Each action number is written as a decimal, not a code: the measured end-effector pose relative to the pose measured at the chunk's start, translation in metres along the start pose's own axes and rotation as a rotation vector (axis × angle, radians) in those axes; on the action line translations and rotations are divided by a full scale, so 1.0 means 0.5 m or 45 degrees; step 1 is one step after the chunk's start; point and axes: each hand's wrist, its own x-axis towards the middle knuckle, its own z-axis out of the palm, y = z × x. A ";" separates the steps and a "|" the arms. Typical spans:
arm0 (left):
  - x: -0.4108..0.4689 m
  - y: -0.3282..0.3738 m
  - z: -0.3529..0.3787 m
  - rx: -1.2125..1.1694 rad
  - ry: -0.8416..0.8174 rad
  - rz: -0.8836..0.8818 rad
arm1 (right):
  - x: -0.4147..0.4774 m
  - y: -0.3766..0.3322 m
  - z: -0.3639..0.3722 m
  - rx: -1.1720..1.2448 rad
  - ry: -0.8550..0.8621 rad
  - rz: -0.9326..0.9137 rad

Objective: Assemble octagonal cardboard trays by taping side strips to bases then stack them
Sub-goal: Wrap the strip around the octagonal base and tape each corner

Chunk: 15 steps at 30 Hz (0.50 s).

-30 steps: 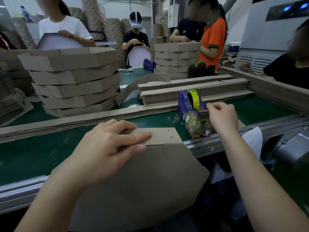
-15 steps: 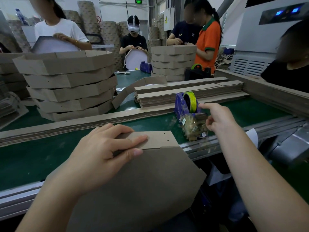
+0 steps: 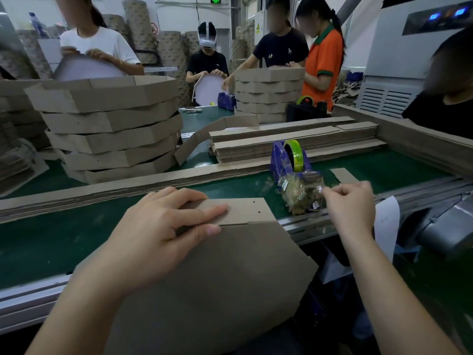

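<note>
An octagonal cardboard base [image 3: 225,278] leans over the near edge of the green belt, with a side strip [image 3: 245,210] standing up along its far edge. My left hand [image 3: 158,231] grips the strip and the base together, fingers over the strip and thumb on the base. My right hand [image 3: 350,208] pinches a piece of clear tape just right of the blue tape dispenser [image 3: 291,162], which carries a yellow-green roll and a wad of old tape at its front.
A tall stack of finished trays [image 3: 110,129] stands at the left on the belt. Flat strip piles [image 3: 286,144] lie behind the dispenser, and a long strip bundle [image 3: 102,190] crosses the belt. Several people work at the far side beside another tray stack [image 3: 268,93].
My right hand has drawn back from the dispenser's roll toward the right and nearer, pulling tape with it. My left hand stays in place on the strip and base.
</note>
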 end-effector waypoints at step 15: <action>0.005 -0.012 0.002 -0.099 0.057 0.001 | -0.328 -0.185 -0.018 1.304 -0.839 0.467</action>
